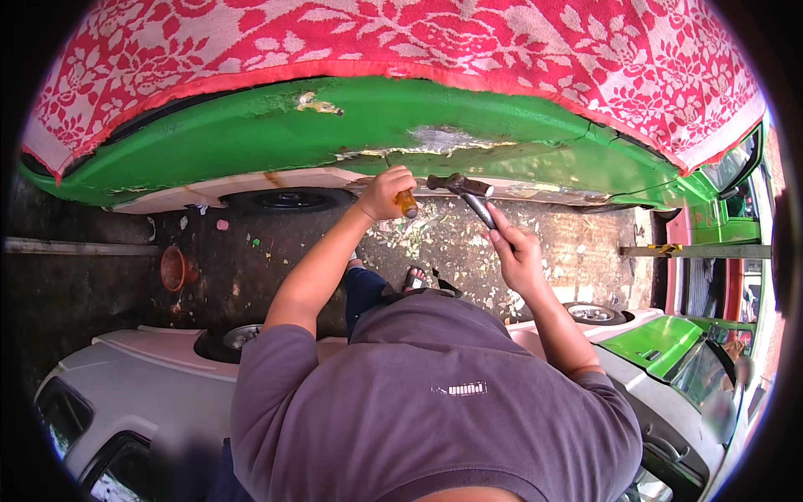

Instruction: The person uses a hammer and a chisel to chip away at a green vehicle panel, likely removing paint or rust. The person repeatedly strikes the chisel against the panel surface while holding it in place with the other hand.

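My left hand [386,194] is closed round a screwdriver-like tool with an amber handle [406,203]. Its thin shaft points at the damaged lower side of a green car body [351,125], where paint and filler are broken away in a ragged pale patch [443,140]. Whether the tip touches the panel I cannot tell. In my right hand [520,258] is a hammer [479,209], gripped by its dark handle. The hammer's head is just right of the amber handle, with a small gap between them.
A red and white floral cloth [468,42] covers the car's upper part. Pale chips litter the dark floor [318,243]. An orange pot [174,268] stands at the left. Behind me is a white car [159,360] with a green panel [652,345]. A bar [711,251] juts in from the right.
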A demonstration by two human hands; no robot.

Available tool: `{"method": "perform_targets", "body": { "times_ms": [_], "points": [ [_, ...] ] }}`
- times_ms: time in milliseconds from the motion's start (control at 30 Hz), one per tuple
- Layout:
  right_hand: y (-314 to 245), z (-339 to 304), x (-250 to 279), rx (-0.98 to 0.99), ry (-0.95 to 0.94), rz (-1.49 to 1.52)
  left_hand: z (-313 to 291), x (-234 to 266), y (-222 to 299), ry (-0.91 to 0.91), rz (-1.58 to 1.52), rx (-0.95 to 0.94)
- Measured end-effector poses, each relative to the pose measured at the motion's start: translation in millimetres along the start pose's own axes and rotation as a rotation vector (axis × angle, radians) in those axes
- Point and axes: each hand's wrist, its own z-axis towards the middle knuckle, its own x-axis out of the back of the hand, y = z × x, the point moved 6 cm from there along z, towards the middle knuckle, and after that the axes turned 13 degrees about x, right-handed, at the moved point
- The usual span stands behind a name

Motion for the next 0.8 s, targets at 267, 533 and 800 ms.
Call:
{"method": "perform_targets", "body": {
  "times_ms": [267,533,800],
  "points": [
    [-2,1,4,-0.033,-0.030,-0.030,4,0,-3,0.001,0.006,0.009],
    [-11,-9,-5,0.232,0.039,-0.121,10,4,-11,0.051,-0.037,0.108],
    [5,-23,-26,0.364,0.004,-0.219,5,6,-15,0.080,-0.065,0.118]
  ]
}}
